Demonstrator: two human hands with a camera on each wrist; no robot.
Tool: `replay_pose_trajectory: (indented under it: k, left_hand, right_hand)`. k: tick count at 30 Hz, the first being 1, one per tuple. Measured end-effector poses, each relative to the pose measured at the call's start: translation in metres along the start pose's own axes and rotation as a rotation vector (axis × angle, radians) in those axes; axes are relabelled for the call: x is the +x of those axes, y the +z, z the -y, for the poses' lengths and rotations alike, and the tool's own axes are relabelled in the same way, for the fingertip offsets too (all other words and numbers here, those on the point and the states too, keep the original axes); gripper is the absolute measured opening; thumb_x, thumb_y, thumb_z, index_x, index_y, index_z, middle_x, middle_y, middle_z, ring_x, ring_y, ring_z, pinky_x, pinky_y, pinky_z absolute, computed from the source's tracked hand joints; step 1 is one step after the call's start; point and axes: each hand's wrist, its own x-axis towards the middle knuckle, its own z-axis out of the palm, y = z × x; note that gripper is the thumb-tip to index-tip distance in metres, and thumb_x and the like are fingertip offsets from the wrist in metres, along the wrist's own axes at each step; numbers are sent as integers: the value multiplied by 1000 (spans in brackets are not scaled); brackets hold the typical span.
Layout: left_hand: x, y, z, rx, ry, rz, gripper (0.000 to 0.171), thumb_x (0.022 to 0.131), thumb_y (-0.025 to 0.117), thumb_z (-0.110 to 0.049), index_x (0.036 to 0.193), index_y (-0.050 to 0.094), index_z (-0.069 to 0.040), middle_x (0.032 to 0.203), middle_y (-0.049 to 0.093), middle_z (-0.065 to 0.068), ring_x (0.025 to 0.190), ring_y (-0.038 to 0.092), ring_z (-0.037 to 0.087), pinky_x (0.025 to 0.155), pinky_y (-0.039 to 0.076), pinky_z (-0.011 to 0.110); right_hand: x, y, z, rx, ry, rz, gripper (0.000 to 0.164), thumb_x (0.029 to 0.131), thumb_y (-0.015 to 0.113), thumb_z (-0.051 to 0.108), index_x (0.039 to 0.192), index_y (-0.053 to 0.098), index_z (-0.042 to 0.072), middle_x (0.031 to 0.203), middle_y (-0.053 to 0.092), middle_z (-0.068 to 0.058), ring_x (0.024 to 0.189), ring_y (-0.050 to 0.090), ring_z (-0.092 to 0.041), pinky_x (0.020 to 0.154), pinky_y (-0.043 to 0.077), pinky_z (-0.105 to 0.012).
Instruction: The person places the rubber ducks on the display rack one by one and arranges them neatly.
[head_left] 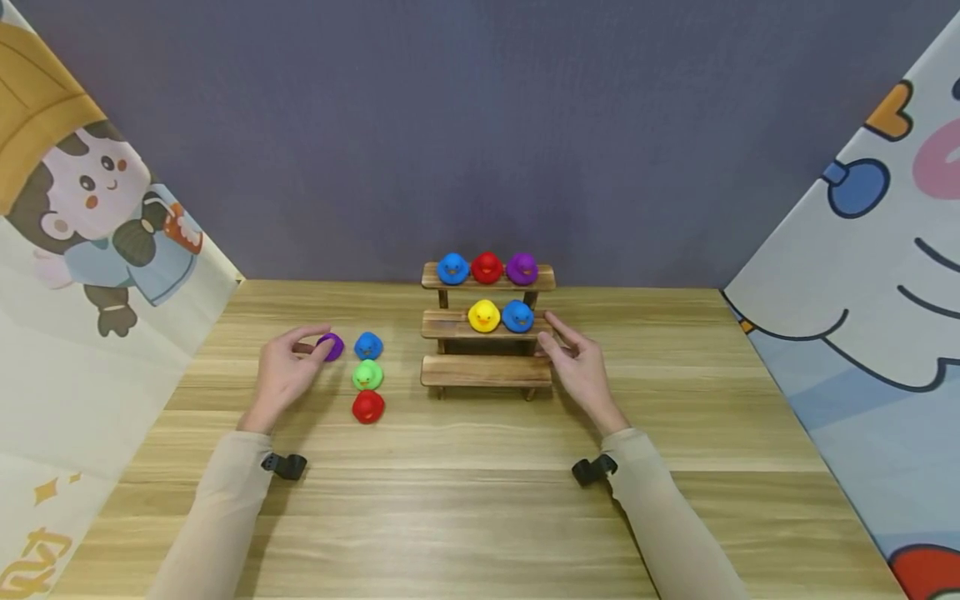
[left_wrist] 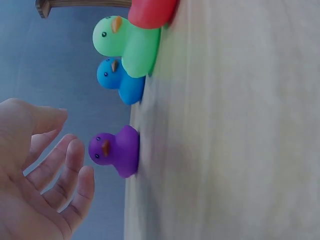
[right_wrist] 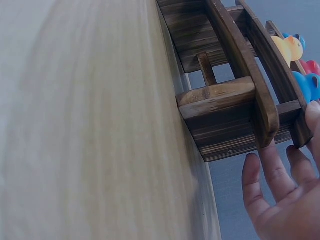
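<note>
1. At the far left stands a pale panel (head_left: 45,350) with a smooth printed cartoon figure.
2. The person's left hand (head_left: 285,367) comes out of a plain beige sleeve (head_left: 221,500); its fingers are loosely bent and spread, grasping nothing, with a narrow gap to the duck in the left wrist view.
3. Just beside its fingertips, the small purple toy duck (left_wrist: 127,152), smooth and round-bodied with an orange beak, sits upright on the pale, streaky wood-grain table (head_left: 450,508).
4. Right of it runs a column of glossy ducks: a blue table duck (head_left: 368,346) farthest back, a light green duck (head_left: 367,376) in the middle, a red table duck (head_left: 368,407) nearest.
5. Next comes a three-tier shelf (head_left: 486,372) of brown, dark-streaked wood with rounded plank ends. Its top plank bears blue, red and purple ducks; its middle plank, a yellow duck (head_left: 483,316) and a blue one.
6. The person's right hand (head_left: 583,371) touches the shelf's right end, fingers loosely extended rather than clenched.
7. At the far right rises a white panel (head_left: 847,275) printed with thick, dark curves.
</note>
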Motion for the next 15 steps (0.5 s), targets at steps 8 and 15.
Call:
replay_pose_trajectory:
  k: [8, 15]
  left_hand:
    - [1, 0, 10, 35, -15, 13, 34, 102, 73, -23, 131, 75, -6, 129, 73, 27, 86, 69, 3, 63, 52, 14]
    - [3, -1, 13, 60, -11, 58, 34, 103, 71, -22, 132, 74, -5, 135, 70, 28, 107, 74, 44, 68, 51, 17]
  right_hand:
    - [1, 0, -1, 6, -5, 2, 50, 105, 71, 27, 152, 60, 14, 154, 61, -13, 86, 79, -6, 54, 49, -19]
    - [1, 0, -1, 3, -7, 6, 50, 105, 71, 26, 152, 59, 14, 155, 60, -13, 90, 81, -11, 58, 54, -19]
